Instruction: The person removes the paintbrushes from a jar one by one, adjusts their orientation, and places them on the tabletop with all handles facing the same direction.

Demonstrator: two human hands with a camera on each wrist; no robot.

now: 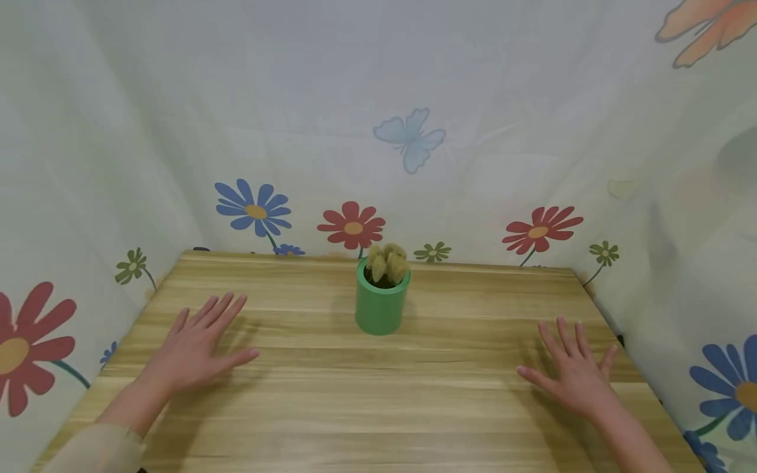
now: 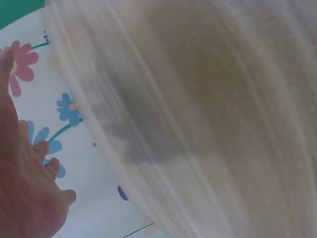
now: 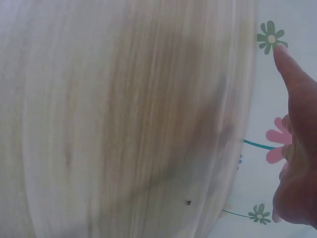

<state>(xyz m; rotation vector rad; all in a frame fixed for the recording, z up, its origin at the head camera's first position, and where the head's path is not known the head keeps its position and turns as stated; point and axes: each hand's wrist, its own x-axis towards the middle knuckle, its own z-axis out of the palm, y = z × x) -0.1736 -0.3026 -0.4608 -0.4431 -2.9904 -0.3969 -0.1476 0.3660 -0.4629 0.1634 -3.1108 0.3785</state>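
Observation:
My left hand is spread, palm down, over the left side of the wooden table, holding nothing. Over the right side my right hand is likewise spread with its fingers apart and nothing in it. Between them, toward the back of the table, stands a green cylindrical pot with a tuft of fuzzy tan heads rising from its dark opening. Both hands are well apart from the pot. In the wrist views, the left hand and right hand show at the outer edges, above their shadows on the wood.
A white curtain printed with flowers and butterflies surrounds the table on the back and both sides. Its folds hang close to the table's back edge. A small dark spot marks the wood in the right wrist view.

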